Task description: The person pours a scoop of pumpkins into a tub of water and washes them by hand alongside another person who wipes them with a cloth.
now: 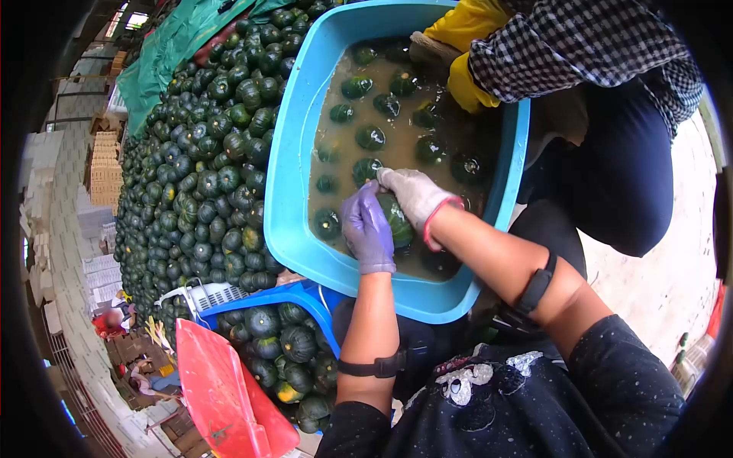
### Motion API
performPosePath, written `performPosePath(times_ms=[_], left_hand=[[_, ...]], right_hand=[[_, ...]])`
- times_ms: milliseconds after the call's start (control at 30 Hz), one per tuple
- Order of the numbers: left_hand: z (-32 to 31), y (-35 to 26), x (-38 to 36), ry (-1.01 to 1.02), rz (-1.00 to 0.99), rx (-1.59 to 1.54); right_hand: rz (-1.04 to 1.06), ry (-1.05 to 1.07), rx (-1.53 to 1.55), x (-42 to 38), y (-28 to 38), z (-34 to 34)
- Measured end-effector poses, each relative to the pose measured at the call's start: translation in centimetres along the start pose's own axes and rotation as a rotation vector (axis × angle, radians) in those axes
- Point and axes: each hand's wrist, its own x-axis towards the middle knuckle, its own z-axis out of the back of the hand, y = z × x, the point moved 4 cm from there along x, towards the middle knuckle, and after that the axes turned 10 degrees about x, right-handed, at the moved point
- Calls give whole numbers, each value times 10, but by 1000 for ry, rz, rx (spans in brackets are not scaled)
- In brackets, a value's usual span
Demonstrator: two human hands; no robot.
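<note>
A large blue tub (284, 179) holds murky water with several dark green kabocha squashes (371, 137) floating in it. Low in the tub, a larger green squash (397, 223) sits between my two gloved hands. My left hand (367, 229), in a purple glove, is closed against its left side. From above and right, my right hand (416, 195), in a white glove with a red cuff, curls its fingers over the same squash. The fingertips of both hands nearly meet beside another floating squash (366, 171). The far side of the held squash is hidden.
At upper right, another person's yellow gloves (467, 84) reach into the tub with a brownish cloth-like thing. A big heap of squashes (206, 183) lies left. Nearer stand a blue-rimmed crate (324, 320) of squashes and a red plastic scoop (225, 389). A green tarp (172, 57) covers part of the heap.
</note>
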Motion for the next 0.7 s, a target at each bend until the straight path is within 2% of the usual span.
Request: performPosePath(times_ms=[33, 100, 133, 200, 233, 267, 300, 333, 367, 400, 433, 500, 567, 633, 700], left_hand=[[-2, 0, -1, 91, 153, -163], [-6, -18, -5, 270, 462, -496], [-11, 6, -8, 324, 516, -603], [-19, -3, -15, 456, 734, -978], [-22, -10, -15, 519, 823, -1166], [-21, -5, -21, 519, 882, -1099], [-18, -8, -22, 607, 818, -1123], [-15, -10, -27, 628, 771, -1091], [-12, -22, -29, 649, 723, -1056], [-11, -15, -26, 646, 687, -1070], [-10, -6, -23, 586, 608, -803], [-9, 1, -16, 418, 458, -276], [-10, -4, -25, 444, 179, 565], [-34, 7, -38, 666, -5, 698], [-71, 20, -45, 854, -26, 1097]], right_hand=[[-165, 5, 179, 9, -3, 6], [-201, -24, 358, 0, -2, 10], [-148, -68, 206, 0, 2, 15], [-32, -138, -105, 1, 14, 23], [-76, -184, 104, 1, 15, 24], [-124, -224, 313, 5, 11, 24], [-176, -257, 520, 11, 5, 25], [-80, -202, 676, 19, 4, 26], [-101, -242, 801, 6, 22, 27], [-94, -235, 716, 2, 28, 33], [-83, -227, 628, -2, 34, 43], [79, -217, 435, -6, 34, 65], [178, -226, 478, -34, 53, 64], [123, -218, 454, -66, 81, 54], [89, -205, 411, -52, 65, 68]])
